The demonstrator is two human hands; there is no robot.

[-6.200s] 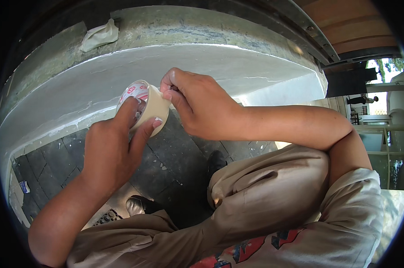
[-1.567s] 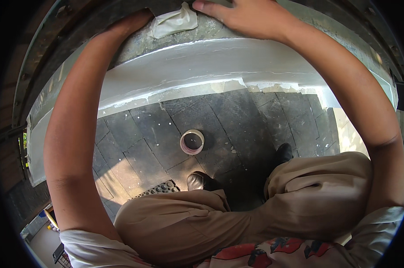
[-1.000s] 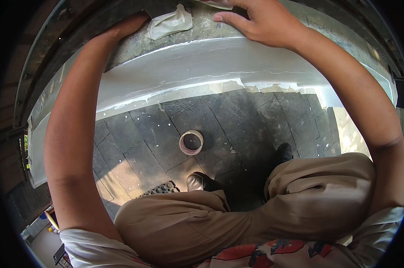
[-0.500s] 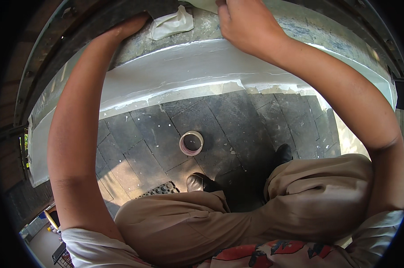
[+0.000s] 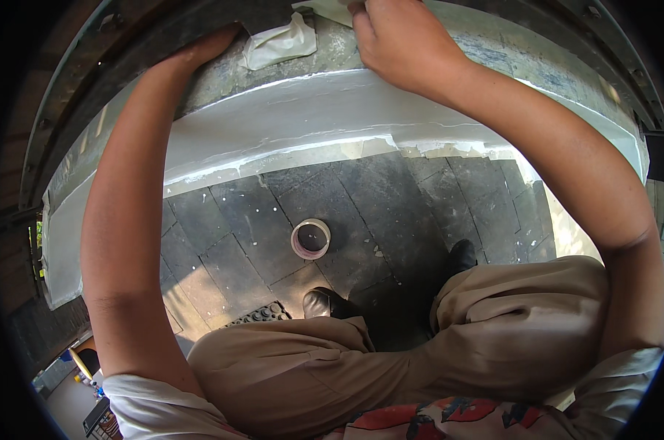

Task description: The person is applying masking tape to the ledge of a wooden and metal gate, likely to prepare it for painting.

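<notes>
My right hand (image 5: pixel 401 48) is at the top of the view, fingers curled and closed at the end of a pale strip of masking tape (image 5: pixel 330 10). The upper frame edge cuts off part of this grip. Farther left, my left hand (image 5: pixel 207 48) reaches onto the weathered grey ledge (image 5: pixel 339 45), and its fingertips go out of sight past a dark edge. Between the hands, a crumpled piece of pale tape (image 5: pixel 280 44) lies stuck or draped on the ledge. Below the ledge runs a smooth grey painted band (image 5: pixel 288 110) with ragged white edges.
A roll of tape (image 5: pixel 310 239) lies on the dark tiled floor (image 5: pixel 354 198), in front of my shoes (image 5: pixel 321 302). A black studded mat (image 5: pixel 262 314) sits by my left foot. Dark metal rails (image 5: pixel 46 117) curve along the upper sides.
The whole view has shifted very slightly. My right hand has edged a little left along the ledge; the left hand and the tape hold nearly the same places.
</notes>
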